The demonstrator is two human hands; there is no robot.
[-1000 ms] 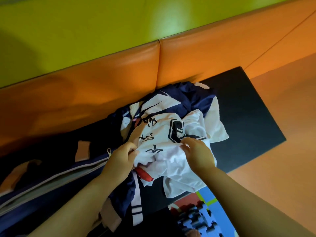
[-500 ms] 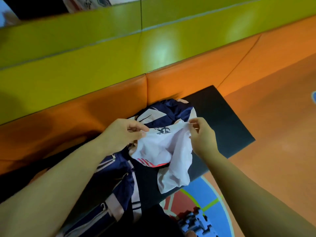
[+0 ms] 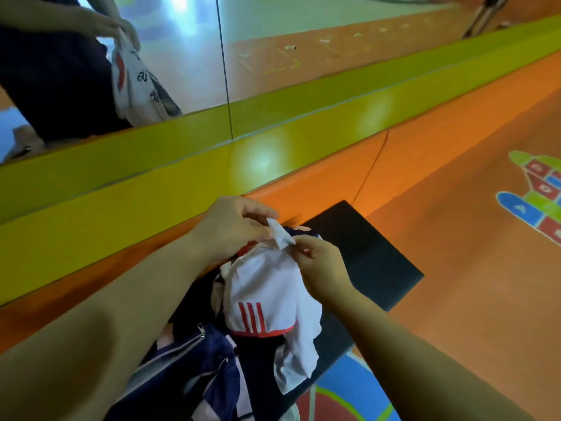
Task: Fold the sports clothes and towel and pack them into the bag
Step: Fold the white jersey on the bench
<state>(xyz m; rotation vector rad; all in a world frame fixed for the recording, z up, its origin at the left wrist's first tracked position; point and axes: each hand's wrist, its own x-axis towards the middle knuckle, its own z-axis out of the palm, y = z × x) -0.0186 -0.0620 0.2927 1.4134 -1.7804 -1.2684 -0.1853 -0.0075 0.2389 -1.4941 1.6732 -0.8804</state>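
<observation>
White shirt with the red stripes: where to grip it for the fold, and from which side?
Probably its top edge, from above. The white shirt hangs bunched from one pinched spot where the left hand and right hand meet, trailing over the navy jacket. Fingers spaced apart along that edge should let it drape flat.

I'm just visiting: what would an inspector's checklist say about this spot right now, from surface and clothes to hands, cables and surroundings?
Surface: black mat on an orange floor.
Job's things: white shirt with red stripes, hanging from the hands; navy zipped jacket crumpled below it; bag not made out.
Clutter: nothing seen.
Hands: left hand and right hand each pinch the shirt's top edge.
Cables: nothing seen.
Surroundings: green wall strip, mirror above it, hopscotch painted on the floor.
</observation>
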